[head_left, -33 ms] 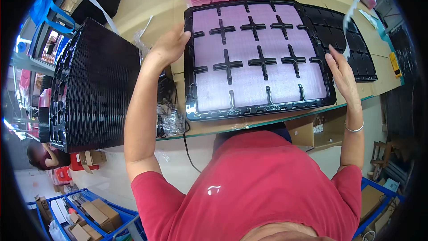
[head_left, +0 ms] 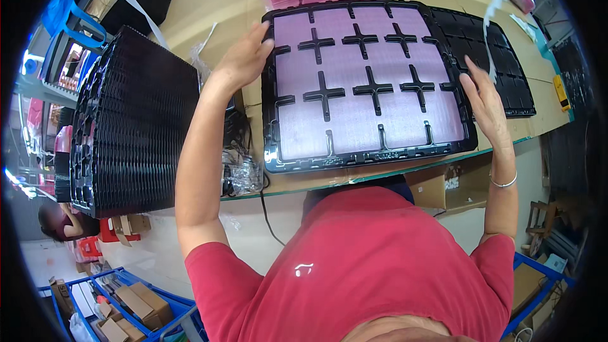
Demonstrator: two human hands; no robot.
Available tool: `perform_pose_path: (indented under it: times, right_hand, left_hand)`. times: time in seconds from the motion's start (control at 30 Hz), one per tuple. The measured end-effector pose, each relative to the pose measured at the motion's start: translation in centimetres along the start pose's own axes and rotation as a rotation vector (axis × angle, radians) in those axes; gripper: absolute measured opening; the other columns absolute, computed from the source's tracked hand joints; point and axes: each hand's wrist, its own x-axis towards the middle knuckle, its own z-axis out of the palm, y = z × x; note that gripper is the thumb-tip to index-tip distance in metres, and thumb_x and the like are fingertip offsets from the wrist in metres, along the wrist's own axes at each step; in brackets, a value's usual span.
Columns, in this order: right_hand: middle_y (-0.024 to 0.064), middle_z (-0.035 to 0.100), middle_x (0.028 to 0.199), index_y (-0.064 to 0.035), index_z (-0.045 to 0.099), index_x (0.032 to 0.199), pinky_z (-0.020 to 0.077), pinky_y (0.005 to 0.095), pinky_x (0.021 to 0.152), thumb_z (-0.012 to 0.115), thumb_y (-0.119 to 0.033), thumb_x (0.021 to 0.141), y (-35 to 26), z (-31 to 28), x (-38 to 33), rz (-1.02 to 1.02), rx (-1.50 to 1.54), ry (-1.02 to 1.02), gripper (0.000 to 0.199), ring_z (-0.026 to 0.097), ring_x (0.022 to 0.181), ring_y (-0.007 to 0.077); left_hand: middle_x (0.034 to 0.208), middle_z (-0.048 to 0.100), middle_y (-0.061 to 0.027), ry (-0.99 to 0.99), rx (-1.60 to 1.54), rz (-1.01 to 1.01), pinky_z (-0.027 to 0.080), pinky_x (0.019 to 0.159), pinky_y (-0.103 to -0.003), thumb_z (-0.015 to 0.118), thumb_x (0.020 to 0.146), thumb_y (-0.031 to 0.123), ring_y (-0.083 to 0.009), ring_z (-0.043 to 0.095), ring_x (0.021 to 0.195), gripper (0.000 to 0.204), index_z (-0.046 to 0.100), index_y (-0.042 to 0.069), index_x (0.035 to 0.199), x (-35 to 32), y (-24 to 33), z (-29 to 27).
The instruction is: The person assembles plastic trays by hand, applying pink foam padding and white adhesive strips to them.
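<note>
Rectangular black plastic tray with raised crosses (head_left: 270,133): lay on the cardboard-covered desk (head_left: 209,6), close to its near edge.
Left hand (head_left: 244,60): fingers curved at the left rim; firmness of hold could not be told.
Right hand (head_left: 486,98): loosely spread at the right rim; contact unclear.
Near edge: an uneven pull could have tipped the tray off.
White serrated strip (head_left: 489,31): hung near the right fingers; reaching across could have snagged it.

Left grip (head_left: 246,57) at the left edge of a black tray (head_left: 373,90) with lilac panels (head_left: 356,132); right grip (head_left: 485,96), fingers (head_left: 479,76) extended, at the opposite edge. To the left of the left grip stands a stack of black trays (head_left: 142,126); just beyond the right grip lies another tray (head_left: 514,85) on the tabletop (head_left: 541,92).
</note>
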Motion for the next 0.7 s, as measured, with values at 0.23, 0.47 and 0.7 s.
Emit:
perform_pose_path:
  times: [0.23, 0.47, 0.7]
  right_hand:
    - [0.0188, 0.041, 0.144, -0.0025, 0.039, 0.141, 0.0245, 0.0383, 0.112, 0.040, -0.041, 0.099, -1.5, 3.2, 8.6, -0.383, -0.184, -0.084, 0.057, 0.033, 0.137, 0.0305]
    - [0.0129, 0.040, 0.146, -0.0047, 0.039, 0.141, 0.0157, 0.0439, 0.115, 0.033, -0.047, 0.100, -0.3, 4.6, 11.8, -0.287, -0.363, -0.143, 0.060, 0.026, 0.141, 0.0269]
    - [0.0096, 0.040, 0.146, -0.0073, 0.043, 0.140, 0.0152, 0.0471, 0.115, 0.037, -0.043, 0.099, -0.5, 5.3, 11.5, -0.278, -0.647, -0.184, 0.054, 0.027, 0.141, 0.0231]
  left_hand:
    - [0.152, 0.030, -0.0079, -0.060, 0.489, 0.078, 0.012, 0.112, -0.061, 0.031, 0.099, 0.042, -0.0309, 0.015, 0.144, 0.052, 0.043, 0.011, 0.139, 4.1, 0.0, 2.9]
    - [0.152, 0.029, -0.0082, 0.090, 0.587, 0.142, 0.011, 0.113, -0.058, 0.033, 0.100, 0.038, -0.0295, 0.016, 0.144, 0.050, 0.055, 0.003, 0.126, 3.8, 0.7, 2.6]
    - [0.152, 0.030, -0.0068, 0.120, 0.599, 0.207, 0.011, 0.114, -0.056, 0.034, 0.100, 0.037, -0.0269, 0.018, 0.143, 0.048, 0.057, 0.003, 0.126, 4.8, 1.4, 2.1]
